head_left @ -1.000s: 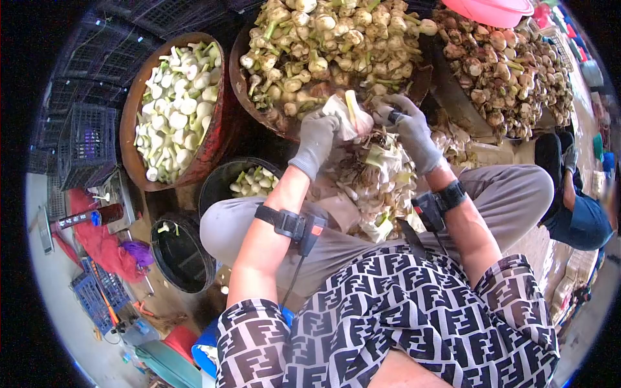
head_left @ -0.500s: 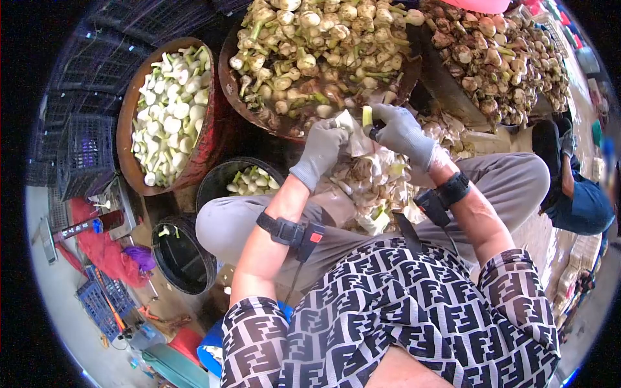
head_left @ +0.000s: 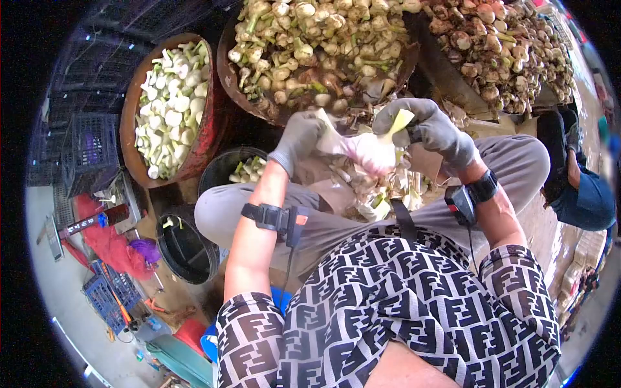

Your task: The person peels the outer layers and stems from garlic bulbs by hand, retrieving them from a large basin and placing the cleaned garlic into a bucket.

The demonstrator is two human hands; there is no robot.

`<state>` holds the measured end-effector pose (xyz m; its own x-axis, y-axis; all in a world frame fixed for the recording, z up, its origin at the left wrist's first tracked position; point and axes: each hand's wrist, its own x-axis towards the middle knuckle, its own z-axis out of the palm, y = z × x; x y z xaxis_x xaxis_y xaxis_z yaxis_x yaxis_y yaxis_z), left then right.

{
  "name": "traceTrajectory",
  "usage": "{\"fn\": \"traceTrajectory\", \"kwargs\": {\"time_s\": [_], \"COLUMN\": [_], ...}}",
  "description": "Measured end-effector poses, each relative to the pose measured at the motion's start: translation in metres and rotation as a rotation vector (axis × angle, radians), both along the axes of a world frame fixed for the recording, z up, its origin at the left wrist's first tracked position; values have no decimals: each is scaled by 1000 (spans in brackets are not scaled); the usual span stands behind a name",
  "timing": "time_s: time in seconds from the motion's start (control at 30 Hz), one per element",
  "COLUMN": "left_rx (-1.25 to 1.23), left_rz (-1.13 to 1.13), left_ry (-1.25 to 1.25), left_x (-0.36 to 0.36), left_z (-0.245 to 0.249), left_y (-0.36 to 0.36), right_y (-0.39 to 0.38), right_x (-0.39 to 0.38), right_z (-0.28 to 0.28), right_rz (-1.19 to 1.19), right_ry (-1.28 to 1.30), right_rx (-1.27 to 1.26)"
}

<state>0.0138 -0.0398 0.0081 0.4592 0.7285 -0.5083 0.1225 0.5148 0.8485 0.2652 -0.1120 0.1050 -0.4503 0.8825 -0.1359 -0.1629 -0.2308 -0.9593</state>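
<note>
A garlic bulb with white and purplish skin hangs between my two gloved hands. My left hand is closed on a strip of garlic skin, which stretches from the bulb toward it. Near the bulb's pale green stem, my right hand is closed, its fingers gripping the stem side. Something small and dark shows at the right fingers; I cannot make out what it is. Below the hands, a heap of peeled-off garlic skins lies between my legs.
A large rusty basin of garlic in murky water stands ahead. To its left is a red tub of clean white bulbs. Black buckets stand beside my left knee. Unpeeled garlic is piled at the right, near another person.
Both hands have drawn apart, the right one moving rightward. The garlic bulb now shows plainly between them, with its skin pulled out to the left.
</note>
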Motion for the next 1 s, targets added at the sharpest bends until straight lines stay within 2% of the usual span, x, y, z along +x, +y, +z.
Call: {"fn": "traceTrajectory", "kwargs": {"time_s": [0.03,0.07,0.13,0.2,0.23,0.27,0.37,0.4,0.47,0.53,0.6,0.67,0.73,0.83,0.93,1.0], "left_rx": [121,375,621,534,465,619,400,476,491,570,635,891,1114,1317,1278,1334], "left_rz": [-72,-328,-607,-663,-688,-926,-826,-802,-896,-986,-706,-311,-95,22,15,2], "left_ry": [189,378,500,526,616,658,691,719,765,857,689,480,363,410,365,306], "left_x": [2,4,12,23,27,27,26,22,23,26,41,56,69,80,84,81], "left_z": [-9,-17,-29,-26,-23,-17,3,-3,1,7,31,58,75,87,78,81], "left_y": [-8,-14,-31,-51,-53,-46,-50,-54,-55,-59,-58,-56,-44,-36,-27,-25], "right_y": [0,-2,-3,2,4,6,9,11,13,14,14,13,12,11,15,12], "right_x": [3,5,7,16,19,22,31,36,43,45,43,38,26,5,5,-1], "right_z": [4,9,17,11,8,6,-1,-3,-3,-10,-12,-27,-36,-39,-63,-67], "right_rz": [10,-77,-249,-322,-347,-431,-663,-728,-832,-843,-834,-818,-769,-703,-287,-245], "right_ry": [61,91,150,116,92,58,-4,2,-55,55,135,150,237,570,1155,968], "right_rx": [48,60,89,108,97,77,14,2,46,-52,-131,-108,-52,-227,-505,-401]}}
